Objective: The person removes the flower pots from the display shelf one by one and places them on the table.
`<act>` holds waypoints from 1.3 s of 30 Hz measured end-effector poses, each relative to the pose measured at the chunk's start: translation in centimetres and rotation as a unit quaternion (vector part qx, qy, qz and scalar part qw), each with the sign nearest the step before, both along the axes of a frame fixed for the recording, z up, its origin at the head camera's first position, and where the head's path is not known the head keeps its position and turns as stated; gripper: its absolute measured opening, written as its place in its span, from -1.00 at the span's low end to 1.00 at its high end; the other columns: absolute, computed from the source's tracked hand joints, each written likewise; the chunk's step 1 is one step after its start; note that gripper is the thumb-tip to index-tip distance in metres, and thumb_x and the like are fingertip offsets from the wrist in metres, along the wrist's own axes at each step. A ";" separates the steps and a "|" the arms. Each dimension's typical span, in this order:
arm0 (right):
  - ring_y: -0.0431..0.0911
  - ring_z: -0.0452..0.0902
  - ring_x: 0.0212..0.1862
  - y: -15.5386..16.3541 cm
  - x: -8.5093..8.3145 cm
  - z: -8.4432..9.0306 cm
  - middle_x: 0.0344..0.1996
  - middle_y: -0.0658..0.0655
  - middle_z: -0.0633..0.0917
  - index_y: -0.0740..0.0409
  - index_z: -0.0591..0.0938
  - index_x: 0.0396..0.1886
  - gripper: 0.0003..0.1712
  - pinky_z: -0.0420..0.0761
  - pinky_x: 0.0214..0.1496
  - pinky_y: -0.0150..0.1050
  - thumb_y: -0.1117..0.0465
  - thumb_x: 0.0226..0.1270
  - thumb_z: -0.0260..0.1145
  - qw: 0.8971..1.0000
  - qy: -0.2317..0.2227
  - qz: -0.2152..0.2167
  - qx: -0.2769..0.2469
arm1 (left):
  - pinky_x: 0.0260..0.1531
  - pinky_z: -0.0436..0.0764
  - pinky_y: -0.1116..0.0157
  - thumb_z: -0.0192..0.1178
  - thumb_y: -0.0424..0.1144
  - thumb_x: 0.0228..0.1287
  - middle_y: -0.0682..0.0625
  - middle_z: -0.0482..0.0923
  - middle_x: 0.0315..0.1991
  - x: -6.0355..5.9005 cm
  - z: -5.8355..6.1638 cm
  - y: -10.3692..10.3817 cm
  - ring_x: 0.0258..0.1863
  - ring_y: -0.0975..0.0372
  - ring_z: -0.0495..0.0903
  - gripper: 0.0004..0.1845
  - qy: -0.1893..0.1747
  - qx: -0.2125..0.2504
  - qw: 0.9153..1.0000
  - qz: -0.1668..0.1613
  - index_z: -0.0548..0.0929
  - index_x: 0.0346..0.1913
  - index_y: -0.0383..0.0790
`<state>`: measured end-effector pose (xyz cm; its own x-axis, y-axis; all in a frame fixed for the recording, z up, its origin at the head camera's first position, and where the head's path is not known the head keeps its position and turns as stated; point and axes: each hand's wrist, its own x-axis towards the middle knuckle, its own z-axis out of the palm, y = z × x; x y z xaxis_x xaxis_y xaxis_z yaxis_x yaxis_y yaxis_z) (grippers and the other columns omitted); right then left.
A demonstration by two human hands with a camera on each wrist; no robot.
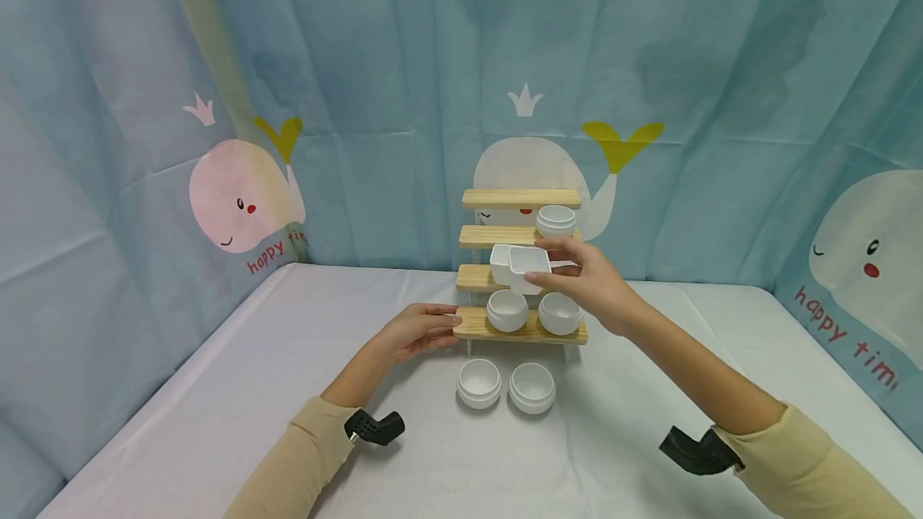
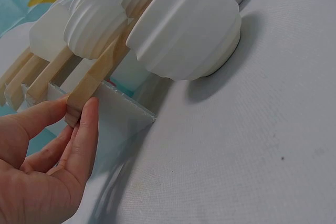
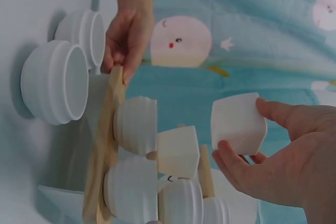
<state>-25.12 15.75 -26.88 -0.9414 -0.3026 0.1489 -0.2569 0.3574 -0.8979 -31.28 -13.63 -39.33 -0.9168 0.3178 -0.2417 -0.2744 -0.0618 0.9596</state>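
Observation:
My right hand (image 1: 587, 283) pinches a square white bowl (image 3: 239, 124) between thumb and fingers, in front of a stepped wooden display stand. Behind it, a second square white bowl (image 1: 499, 265) sits on the stand, partly hidden in the head view. Thumb and fingers of my left hand (image 2: 50, 166) grip the left end of the lowest wooden plank (image 2: 86, 90). That plank bears two round white bowls, the left one (image 1: 507, 311) and the right one (image 1: 559, 314). Higher up on the right stands another round bowl (image 1: 556, 220).
Two more round white bowls, a left (image 1: 479, 384) and a right (image 1: 532, 388), stand on the white tablecloth (image 1: 418, 455) before the stand. The top plank (image 1: 521, 199) reaches close to a blue curtain (image 1: 360, 102) printed with whales. Clear side panels (image 2: 121, 114) support the planks.

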 end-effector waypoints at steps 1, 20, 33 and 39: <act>0.28 0.44 0.42 0.1 0.1 0.0 0.49 0.34 0.38 0.27 0.32 0.60 -0.21 0.61 0.42 0.06 0.22 0.49 0.42 1.000 -0.001 -0.001 0.000 | -0.14 0.83 0.39 0.19 -0.47 0.54 -0.17 0.65 -0.05 0.0 0.0 0.0 -0.23 0.26 0.75 -0.46 0.000 0.000 1.000 -0.001 0.36 0.47 -0.57; 0.09 0.61 0.23 1.5 2.4 -1.4 0.32 0.33 0.52 0.33 0.34 0.56 -0.23 0.68 0.15 -0.35 0.21 0.49 0.43 1.000 -0.002 0.004 -0.017 | -0.14 0.83 0.39 0.18 -0.47 0.54 -0.17 0.65 -0.04 0.0 0.0 0.0 -0.23 0.26 0.75 -0.46 -0.001 0.000 1.000 0.001 0.36 0.47 -0.57; 0.20 0.51 0.37 2.7 3.8 -1.9 0.43 0.31 0.44 0.26 0.38 0.55 -0.23 0.63 0.33 -0.11 0.14 0.47 0.45 1.000 0.001 -0.018 0.003 | -0.16 0.83 0.39 0.18 -0.47 0.54 -0.15 0.66 -0.08 -0.1 0.0 0.0 -0.26 0.27 0.76 -0.47 -0.007 0.001 1.000 0.005 0.37 0.47 -0.57; 0.15 0.54 0.30 3.3 4.2 -2.4 0.39 0.31 0.47 0.27 0.37 0.55 -0.23 0.68 0.16 -0.35 0.15 0.47 0.45 1.000 0.006 -0.014 0.000 | -0.17 0.83 0.39 0.19 -0.47 0.54 -0.16 0.65 -0.07 -0.1 0.0 0.1 -0.26 0.26 0.76 -0.47 -0.009 0.001 1.000 0.007 0.37 0.47 -0.56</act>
<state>-20.96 19.04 -29.24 -0.9477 -0.2754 0.1612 -0.2581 0.3646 -0.8947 -31.34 -13.58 -39.36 -0.9170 0.3052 -0.2570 -0.2904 -0.0688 0.9544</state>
